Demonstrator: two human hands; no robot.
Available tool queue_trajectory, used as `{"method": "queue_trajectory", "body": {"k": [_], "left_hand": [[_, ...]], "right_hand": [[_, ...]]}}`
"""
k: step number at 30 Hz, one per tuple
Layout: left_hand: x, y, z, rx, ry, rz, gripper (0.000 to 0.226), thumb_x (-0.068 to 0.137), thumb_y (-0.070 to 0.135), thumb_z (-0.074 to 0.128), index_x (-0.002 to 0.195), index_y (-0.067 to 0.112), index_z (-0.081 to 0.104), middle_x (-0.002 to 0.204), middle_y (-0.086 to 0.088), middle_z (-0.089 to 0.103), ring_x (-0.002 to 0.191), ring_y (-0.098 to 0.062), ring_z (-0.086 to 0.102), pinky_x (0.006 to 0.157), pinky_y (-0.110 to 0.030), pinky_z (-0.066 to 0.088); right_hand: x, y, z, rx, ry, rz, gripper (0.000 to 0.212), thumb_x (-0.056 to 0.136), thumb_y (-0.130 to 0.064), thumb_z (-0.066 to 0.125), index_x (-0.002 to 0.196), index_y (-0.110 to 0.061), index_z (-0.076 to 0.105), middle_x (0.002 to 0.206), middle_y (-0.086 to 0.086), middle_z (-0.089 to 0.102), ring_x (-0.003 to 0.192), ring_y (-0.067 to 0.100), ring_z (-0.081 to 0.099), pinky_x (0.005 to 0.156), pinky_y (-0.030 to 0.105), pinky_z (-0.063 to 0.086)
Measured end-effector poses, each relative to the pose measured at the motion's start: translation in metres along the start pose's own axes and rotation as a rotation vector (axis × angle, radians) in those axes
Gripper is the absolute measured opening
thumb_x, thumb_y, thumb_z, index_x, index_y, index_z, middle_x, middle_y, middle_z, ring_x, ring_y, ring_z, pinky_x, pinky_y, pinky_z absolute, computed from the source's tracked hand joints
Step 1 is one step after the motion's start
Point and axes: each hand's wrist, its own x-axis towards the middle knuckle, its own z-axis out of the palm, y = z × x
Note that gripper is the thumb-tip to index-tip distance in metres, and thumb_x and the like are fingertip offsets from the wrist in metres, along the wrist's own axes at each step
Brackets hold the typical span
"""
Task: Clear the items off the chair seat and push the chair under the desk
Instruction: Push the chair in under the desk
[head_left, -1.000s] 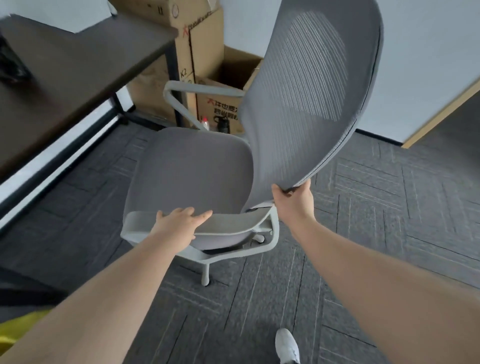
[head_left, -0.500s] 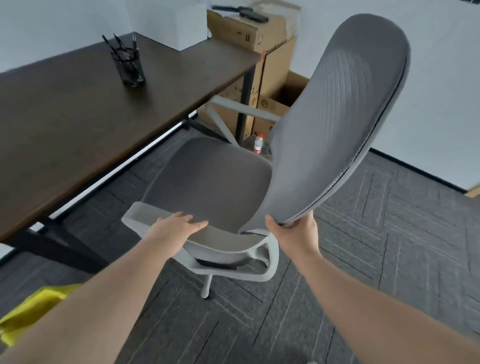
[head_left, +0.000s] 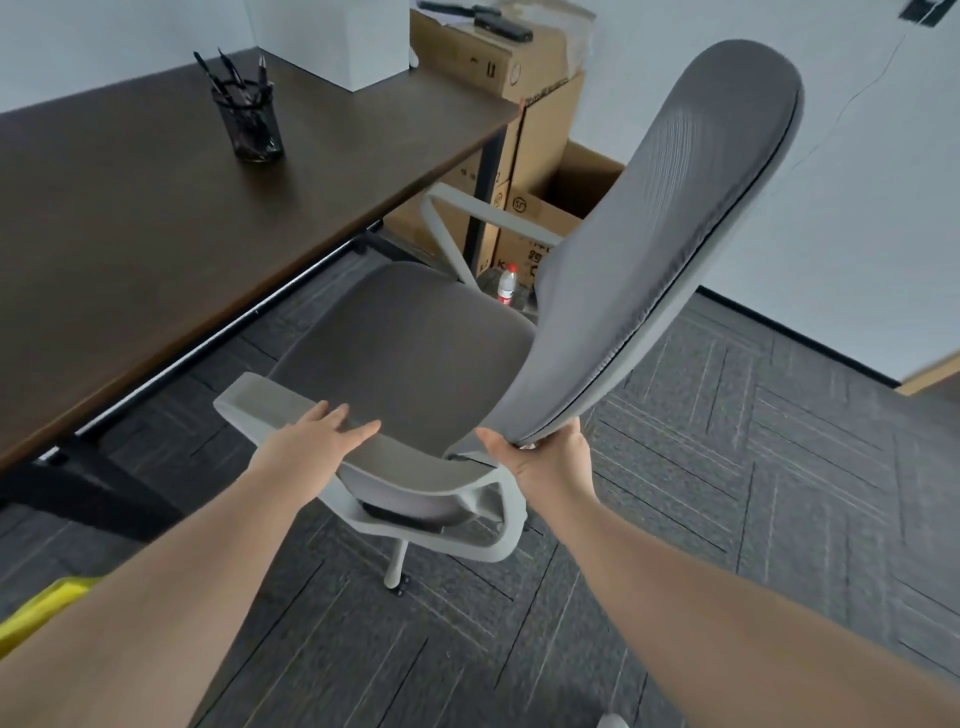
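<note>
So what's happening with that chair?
A person is handling a grey office chair beside a dark desk. The left hand lies flat on the near armrest; the right hand grips the bottom edge of the backrest. The seat is bare, and the chair is not yet under the desk.

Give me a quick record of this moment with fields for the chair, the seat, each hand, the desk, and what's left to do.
chair: grey office chair, beside the desk, not under it
seat: seat bare, no items on it
left hand: left hand flat on near armrest
right hand: right hand gripping backrest's lower edge
desk: dark wooden desk, pen holder on top
remaining: push chair under desk
</note>
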Motion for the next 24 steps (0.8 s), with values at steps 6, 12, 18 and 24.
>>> {"method": "queue_trajectory", "body": {"k": [6, 12, 18, 24], "left_hand": [[0.001, -0.017, 0.003, -0.064, -0.041, -0.071, 0.075, 0.098, 0.008, 0.040, 0.149, 0.038, -0.006, 0.162, -0.003, -0.006, 0.149, -0.028, 0.001, 0.108, -0.045, 0.042], [-0.007, -0.023, 0.007, -0.101, -0.107, -0.119, 0.071, 0.100, 0.023, 0.038, 0.148, 0.038, -0.012, 0.161, 0.003, -0.015, 0.149, -0.028, -0.006, 0.111, -0.050, 0.037], [-0.013, -0.031, 0.006, -0.088, -0.122, -0.102, 0.069, 0.100, 0.030, 0.035, 0.148, 0.038, -0.015, 0.160, 0.005, -0.017, 0.149, -0.025, -0.007, 0.112, -0.050, 0.036], [-0.015, -0.033, 0.004, -0.026, -0.111, -0.081, 0.068, 0.100, 0.034, 0.034, 0.148, 0.038, -0.015, 0.161, 0.004, -0.015, 0.149, -0.025, -0.004, 0.112, -0.047, 0.037]], "right_hand": [[-0.003, -0.021, 0.022, 0.020, -0.051, 0.003, 0.075, 0.065, -0.038, 0.085, 0.118, -0.009, 0.041, 0.079, -0.017, 0.050, 0.086, 0.012, 0.052, 0.076, 0.024, 0.043], [-0.011, -0.032, 0.051, 0.002, -0.107, 0.007, 0.072, 0.067, -0.041, 0.083, 0.116, -0.009, 0.042, 0.093, -0.002, 0.063, 0.101, 0.022, 0.062, 0.083, 0.033, 0.053], [-0.014, -0.038, 0.063, 0.061, -0.086, 0.039, 0.057, 0.080, -0.027, 0.075, 0.117, -0.005, 0.038, 0.065, -0.017, 0.043, 0.057, -0.006, 0.043, 0.071, 0.022, 0.042], [-0.011, -0.041, 0.066, 0.040, -0.081, 0.031, 0.062, 0.080, -0.030, 0.074, 0.120, -0.003, 0.036, 0.072, -0.016, 0.040, 0.065, 0.001, 0.046, 0.071, 0.022, 0.040]]}}
